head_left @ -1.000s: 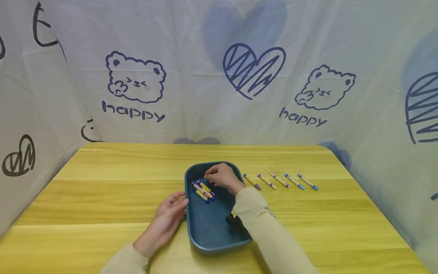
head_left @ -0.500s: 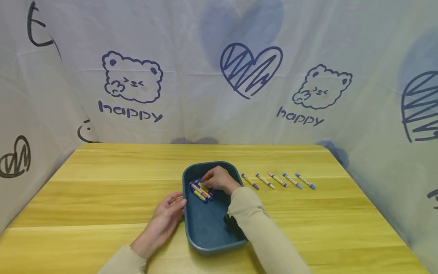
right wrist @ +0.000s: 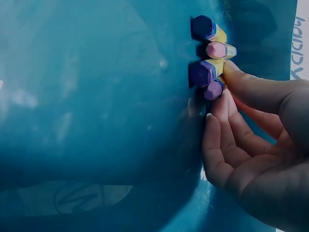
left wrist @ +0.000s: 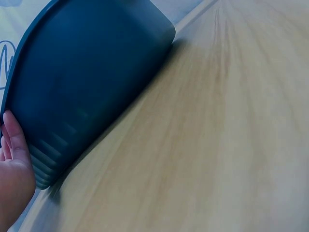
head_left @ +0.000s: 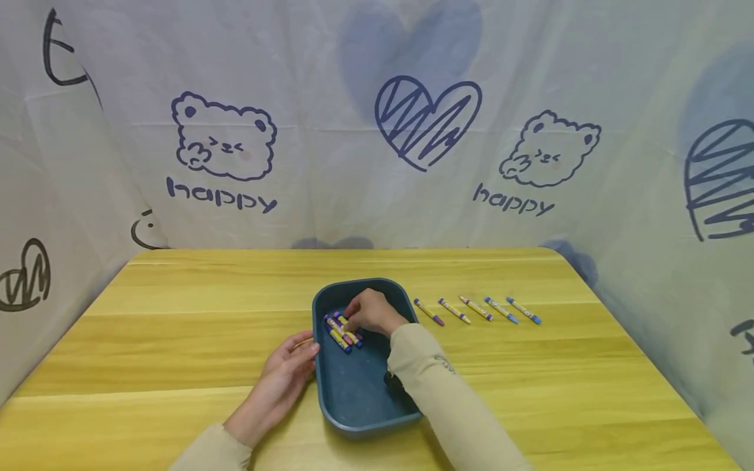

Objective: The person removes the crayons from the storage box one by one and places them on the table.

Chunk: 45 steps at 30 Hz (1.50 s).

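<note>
Apparently, the step in hand is picking from or arranging the 4 crayons (right wrist: 203,73) bunched in the tray (head_left: 359,389): the right hand (head_left: 372,310) pinches at their edge, how many I cannot tell. The left hand (head_left: 281,374), fingers nearly straight, touches the tray's side. Next likely calls for a narrow, careful pinch; 5 other crayons (head_left: 476,308) lie beyond the tray.

right hand (right wrist: 270,169) pinches crayons (right wrist: 202,72) in a blue tray (right wrist: 96,96)

Pale cloth (head_left: 330,190) is hung behind the yellowish wood-grain table (head_left: 177,314), kinda plastered with doodled bears (head_left: 224,157), scribbly hearts (head_left: 429,123) and "happy" lettering (head_left: 221,196).
</note>
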Each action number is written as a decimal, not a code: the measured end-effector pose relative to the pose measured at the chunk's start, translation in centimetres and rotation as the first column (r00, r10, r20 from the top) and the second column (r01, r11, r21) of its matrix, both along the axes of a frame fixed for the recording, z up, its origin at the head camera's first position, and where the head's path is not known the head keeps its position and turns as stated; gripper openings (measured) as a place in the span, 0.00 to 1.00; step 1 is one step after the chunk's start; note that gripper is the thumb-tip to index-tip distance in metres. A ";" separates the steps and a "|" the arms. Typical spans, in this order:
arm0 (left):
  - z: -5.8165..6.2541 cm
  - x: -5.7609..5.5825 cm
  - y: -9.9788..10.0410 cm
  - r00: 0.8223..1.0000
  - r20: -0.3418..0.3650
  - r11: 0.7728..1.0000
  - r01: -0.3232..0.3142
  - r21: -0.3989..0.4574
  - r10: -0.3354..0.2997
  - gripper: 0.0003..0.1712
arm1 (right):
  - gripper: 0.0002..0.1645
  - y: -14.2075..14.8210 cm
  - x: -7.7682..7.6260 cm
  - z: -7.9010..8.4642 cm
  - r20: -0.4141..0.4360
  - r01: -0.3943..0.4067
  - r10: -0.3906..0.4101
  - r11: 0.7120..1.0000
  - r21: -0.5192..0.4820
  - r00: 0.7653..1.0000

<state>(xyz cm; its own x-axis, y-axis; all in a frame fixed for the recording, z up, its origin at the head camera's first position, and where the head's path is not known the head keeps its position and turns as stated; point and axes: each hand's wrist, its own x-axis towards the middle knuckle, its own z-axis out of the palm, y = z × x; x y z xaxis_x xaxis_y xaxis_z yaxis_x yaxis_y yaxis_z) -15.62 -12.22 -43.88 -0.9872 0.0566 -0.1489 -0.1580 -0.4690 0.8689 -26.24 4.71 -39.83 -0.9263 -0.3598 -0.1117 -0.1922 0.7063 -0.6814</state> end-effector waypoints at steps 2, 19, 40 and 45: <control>0.0 0.0 0.0 1.000 0.001 1.000 -0.002 0.002 0.002 0.14 | 0.11 0.0 -0.1 -0.1 -0.004 -0.001 0.001 1.000 0.001 1.000; 0.1 -0.1 0.0 1.000 -0.004 1.000 -0.001 -0.001 0.001 0.17 | 0.09 -0.1 -0.1 0.3 -0.018 0.035 -0.037 0.997 -0.075 0.999; -0.5 0.0 0.0 1.000 -0.005 1.000 -0.007 0.001 0.007 0.15 | 0.11 0.1 0.1 0.9 -0.247 -0.021 -0.049 0.962 -0.271 0.968; -0.5 -0.1 0.0 1.000 -0.011 1.000 -0.006 0.000 0.006 0.15 | 0.12 0.4 0.1 1.7 -0.329 -0.065 -0.020 0.968 -0.243 0.944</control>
